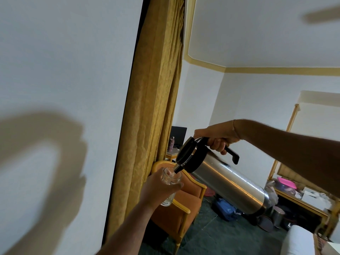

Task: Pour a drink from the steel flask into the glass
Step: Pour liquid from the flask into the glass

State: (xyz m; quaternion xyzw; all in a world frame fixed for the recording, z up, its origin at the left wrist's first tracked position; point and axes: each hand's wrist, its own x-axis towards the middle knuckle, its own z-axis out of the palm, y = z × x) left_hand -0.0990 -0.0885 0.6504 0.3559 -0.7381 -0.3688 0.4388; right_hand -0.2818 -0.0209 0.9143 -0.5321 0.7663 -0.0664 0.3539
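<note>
My right hand (217, 138) grips the black handle of the steel flask (228, 183), which is tipped steeply down to the left. Its black spout sits just inside the rim of a clear glass (170, 178). My left hand (158, 188) is wrapped around the glass from the near side and holds it in the air, tilted slightly. Fingers hide most of the glass's middle. The rim and base show. I cannot tell how much liquid is in the glass.
An orange armchair with a yellow wooden frame (184, 205) stands below the glass. A gold curtain (156, 107) hangs on the left beside a white wall. Bags lie on the dark carpet (224, 207). A cluttered wooden shelf (301, 197) stands at the right.
</note>
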